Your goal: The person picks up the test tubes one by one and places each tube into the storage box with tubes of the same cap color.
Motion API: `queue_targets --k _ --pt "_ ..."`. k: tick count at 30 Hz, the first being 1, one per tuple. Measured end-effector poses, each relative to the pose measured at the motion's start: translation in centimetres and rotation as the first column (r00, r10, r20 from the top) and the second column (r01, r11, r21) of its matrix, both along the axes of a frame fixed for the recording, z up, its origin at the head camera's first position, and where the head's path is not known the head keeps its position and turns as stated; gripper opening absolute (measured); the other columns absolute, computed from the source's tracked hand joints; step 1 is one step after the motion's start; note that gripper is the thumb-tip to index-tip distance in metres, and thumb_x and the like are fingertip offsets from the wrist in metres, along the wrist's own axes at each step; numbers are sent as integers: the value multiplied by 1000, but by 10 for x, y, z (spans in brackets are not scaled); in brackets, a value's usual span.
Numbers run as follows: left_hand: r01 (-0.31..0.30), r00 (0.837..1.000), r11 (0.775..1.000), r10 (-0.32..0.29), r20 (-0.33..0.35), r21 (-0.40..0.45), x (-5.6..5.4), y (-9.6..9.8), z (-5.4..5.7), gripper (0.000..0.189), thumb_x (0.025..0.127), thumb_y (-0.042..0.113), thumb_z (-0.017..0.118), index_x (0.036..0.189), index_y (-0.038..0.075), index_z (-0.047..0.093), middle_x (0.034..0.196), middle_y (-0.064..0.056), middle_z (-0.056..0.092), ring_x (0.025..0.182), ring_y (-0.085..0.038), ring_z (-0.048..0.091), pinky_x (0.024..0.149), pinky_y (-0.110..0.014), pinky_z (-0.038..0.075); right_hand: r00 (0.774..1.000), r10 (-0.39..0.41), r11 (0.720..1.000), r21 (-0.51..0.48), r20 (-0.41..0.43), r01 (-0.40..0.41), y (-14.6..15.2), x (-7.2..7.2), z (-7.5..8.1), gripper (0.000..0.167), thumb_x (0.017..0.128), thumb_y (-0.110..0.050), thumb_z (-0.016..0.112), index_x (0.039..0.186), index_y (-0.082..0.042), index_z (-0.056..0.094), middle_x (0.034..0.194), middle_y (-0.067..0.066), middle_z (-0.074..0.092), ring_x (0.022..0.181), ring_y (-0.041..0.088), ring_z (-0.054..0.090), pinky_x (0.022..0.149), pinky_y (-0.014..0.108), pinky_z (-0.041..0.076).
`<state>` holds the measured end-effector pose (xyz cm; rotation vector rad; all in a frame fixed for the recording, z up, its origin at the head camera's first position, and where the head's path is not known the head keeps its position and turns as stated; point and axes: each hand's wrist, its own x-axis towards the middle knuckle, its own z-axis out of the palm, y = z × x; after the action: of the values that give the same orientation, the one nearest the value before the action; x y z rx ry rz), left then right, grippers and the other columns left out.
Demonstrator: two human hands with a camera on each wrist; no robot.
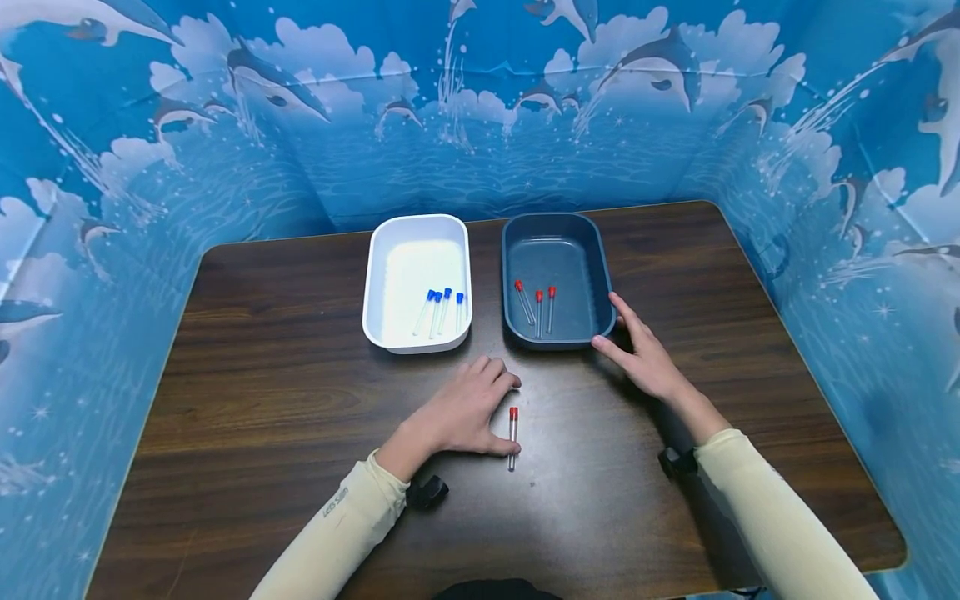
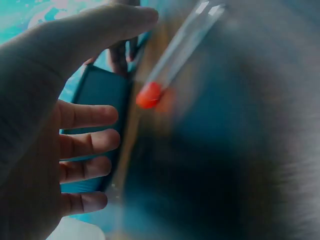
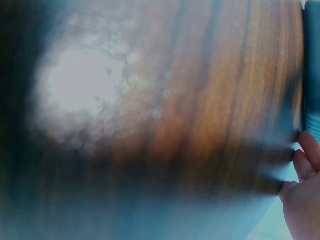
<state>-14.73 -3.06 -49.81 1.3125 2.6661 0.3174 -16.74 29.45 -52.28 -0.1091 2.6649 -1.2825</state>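
A clear test tube with a red cap (image 1: 513, 427) lies on the table. My left hand (image 1: 468, 408) is right beside it with fingers spread; in the head view the thumb overlaps the tube, and I cannot tell if it touches. The left wrist view shows the tube (image 2: 182, 47) near the thumb, nothing gripped. At the dark blue-grey tray (image 1: 558, 343), my right hand (image 1: 645, 354) touches the right front corner with extended fingers. Three red-capped tubes (image 1: 538, 310) lie inside that tray. In the right wrist view, only part of the right hand (image 3: 302, 185) shows.
A white tray (image 1: 390, 329) stands left of the dark one, with several blue-capped tubes (image 1: 438, 312) in it. Both sit near the back edge of the brown wooden table (image 1: 262, 400). A blue dolphin-print cloth (image 1: 450, 183) hangs behind and at the sides.
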Motion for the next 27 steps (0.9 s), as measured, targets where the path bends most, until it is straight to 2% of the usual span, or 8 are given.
queue_targets --k 6,10,20,27 --pt "-7 1000 1000 6 21 8 11 -3 -10 89 67 78 68 128 14 55 113 -1 46 99 -17 39 81 -33 38 1000 0 1000 -1 0 0 0 0 0 77 96 -52 56 154 -50 4 159 15 23 139 41 28 101 74 19" --pt "-14 999 1000 14 32 -2 15 -3 -11 90 67 79 67 130 15 54 114 0 45 99 -15 39 78 -31 37 1000 6 1000 -10 0 -6 0 -1 0 78 96 -51 56 154 -50 4 159 15 22 139 41 28 101 75 18" --pt "-24 1000 1000 24 0 4 28 -5 -14 95 63 84 65 126 14 54 111 0 45 97 -17 40 75 -32 37 1000 1 1000 -26 -4 -1 -1 -1 0 77 97 -49 56 154 -48 5 157 18 27 139 40 29 102 73 20" --pt "-16 1000 1000 16 -18 -24 36 -6 -15 97 62 81 68 130 13 52 115 -2 44 99 -18 39 78 -32 37 1000 -5 1000 -17 4 5 0 0 -1 77 97 -50 56 155 -46 5 156 19 26 140 42 27 102 73 19"
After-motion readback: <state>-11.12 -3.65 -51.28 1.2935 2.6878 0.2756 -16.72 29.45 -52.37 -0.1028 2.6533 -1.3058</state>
